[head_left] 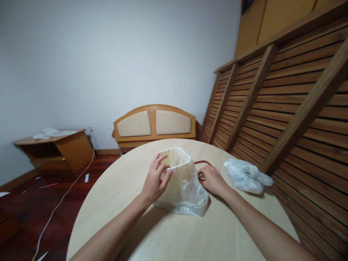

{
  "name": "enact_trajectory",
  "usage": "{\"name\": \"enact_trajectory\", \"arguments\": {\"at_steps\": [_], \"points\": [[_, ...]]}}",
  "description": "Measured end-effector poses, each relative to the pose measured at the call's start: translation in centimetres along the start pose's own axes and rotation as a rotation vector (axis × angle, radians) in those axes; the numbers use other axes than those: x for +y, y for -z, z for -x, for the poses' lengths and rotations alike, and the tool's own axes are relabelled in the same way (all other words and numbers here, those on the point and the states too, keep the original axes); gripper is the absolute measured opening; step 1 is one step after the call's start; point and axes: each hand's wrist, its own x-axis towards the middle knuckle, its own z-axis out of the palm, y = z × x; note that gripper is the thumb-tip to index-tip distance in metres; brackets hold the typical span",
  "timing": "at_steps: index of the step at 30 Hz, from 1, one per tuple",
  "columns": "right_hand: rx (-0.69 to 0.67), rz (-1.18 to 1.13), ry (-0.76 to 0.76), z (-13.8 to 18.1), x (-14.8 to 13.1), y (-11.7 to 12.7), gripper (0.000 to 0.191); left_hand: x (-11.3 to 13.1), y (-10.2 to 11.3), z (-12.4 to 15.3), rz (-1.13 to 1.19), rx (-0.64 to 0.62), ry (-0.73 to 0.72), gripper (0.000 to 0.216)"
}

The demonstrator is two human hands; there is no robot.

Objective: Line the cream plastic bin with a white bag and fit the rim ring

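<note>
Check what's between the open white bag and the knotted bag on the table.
Head view: the right hand and a thin brown cord-like piece beside it, then a narrow strip of tabletop before the knotted bag.

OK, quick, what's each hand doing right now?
Left hand: partly curled at the rim of the open white bag; grip can't be told.
Right hand: curled at the brown cord; whether it's holding it can't be told.

Light was dim, the floor [27, 214] at left darkest; soft shadows lay on the table [212, 232], and lens distortion stretched the edges.
</note>
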Motion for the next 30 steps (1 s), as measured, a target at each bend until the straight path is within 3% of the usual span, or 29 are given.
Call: {"name": "enact_trajectory", "arguments": {"at_steps": [4,7,11,15,21,24,30], "points": [[0.083,0.041,-0.153,0.2,0.3,-0.9,0.055,-0.1,0.0,0.0,-0.02,-0.006,-0.024,0.011],[0.046,0.036,-0.268,0.2,1.2,-1.4,0.075,-0.1,0.0,-0.1,-0.017,-0.005,-0.026,0.011],[0.002,0.021,-0.301,-0.1,1.9,-1.3,0.07,-0.1,0.3,-0.2,0.022,-0.021,-0.023,0.012],[0.135,-0.053,-0.295,-0.8,1.6,-0.7,0.059,-0.3,0.7,-0.2,0.078,-0.05,-0.027,0.012],[0.553,-0.323,-0.048,-1.5,1.5,1.7,0.051,-0.4,1.1,-0.2,0.184,-0.098,-0.025,0.015],[0.562,-0.488,0.09,-1.2,1.1,3.5,0.042,-0.2,1.2,-0.3,0.232,-0.119,-0.033,0.015],[0.437,-0.657,0.368,0.5,-1.7,5.9,0.038,0.6,1.6,-0.4,0.305,-0.145,-0.082,0.017]]}}
